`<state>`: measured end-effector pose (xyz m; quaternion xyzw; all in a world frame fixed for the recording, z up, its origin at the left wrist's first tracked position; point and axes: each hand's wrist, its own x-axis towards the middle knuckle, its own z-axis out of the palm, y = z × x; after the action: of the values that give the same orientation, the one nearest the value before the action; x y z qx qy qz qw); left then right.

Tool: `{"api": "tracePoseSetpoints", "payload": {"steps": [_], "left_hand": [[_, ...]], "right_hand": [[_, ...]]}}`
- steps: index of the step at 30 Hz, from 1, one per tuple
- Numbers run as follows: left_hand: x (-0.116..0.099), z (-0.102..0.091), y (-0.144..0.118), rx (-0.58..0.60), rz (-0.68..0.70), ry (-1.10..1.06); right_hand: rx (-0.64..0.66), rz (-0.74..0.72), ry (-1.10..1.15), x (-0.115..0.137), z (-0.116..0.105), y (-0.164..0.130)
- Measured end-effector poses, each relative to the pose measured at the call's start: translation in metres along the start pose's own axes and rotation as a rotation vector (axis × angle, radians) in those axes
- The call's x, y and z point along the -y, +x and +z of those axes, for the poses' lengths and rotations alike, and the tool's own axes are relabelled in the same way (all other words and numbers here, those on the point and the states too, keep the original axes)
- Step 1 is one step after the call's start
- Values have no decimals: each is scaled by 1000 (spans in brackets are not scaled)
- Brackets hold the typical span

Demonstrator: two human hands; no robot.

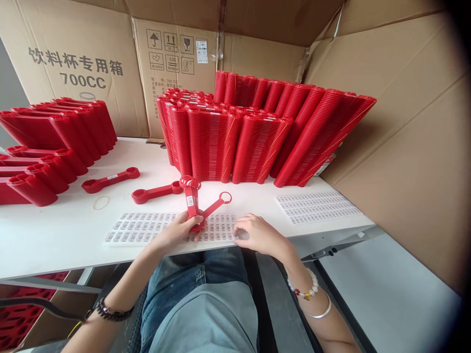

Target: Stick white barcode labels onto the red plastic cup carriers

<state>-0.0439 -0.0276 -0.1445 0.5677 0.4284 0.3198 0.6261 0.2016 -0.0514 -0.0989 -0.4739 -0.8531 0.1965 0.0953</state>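
Gripping a small bunch of red plastic holders by their lower ends, our left hand is closed around them; they fan upward, one with a white label facing us, one leaning right with its ring end up. Our right hand rests fingers-down on the sticker sheet, fingers curled at the sheet's right end; whether it pinches a sticker we cannot tell. The sheet lies at the near edge of the white table. Just beyond the held bunch lie two loose holders, a rubber band near them. Behind, banded red stacks wall off the table's back; more stacks sit left. A second sticker sheet lies right. Cardboard boxes close the rear and right.
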Motion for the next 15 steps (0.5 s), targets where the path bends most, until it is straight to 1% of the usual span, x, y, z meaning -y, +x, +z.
{"api": "tracePoseSetpoints", "payload": {"steps": [15], "left_hand": [[-3,2,-1,4,12,-47]], "right_hand": [[29,5,13,-2,-2,2]]}}
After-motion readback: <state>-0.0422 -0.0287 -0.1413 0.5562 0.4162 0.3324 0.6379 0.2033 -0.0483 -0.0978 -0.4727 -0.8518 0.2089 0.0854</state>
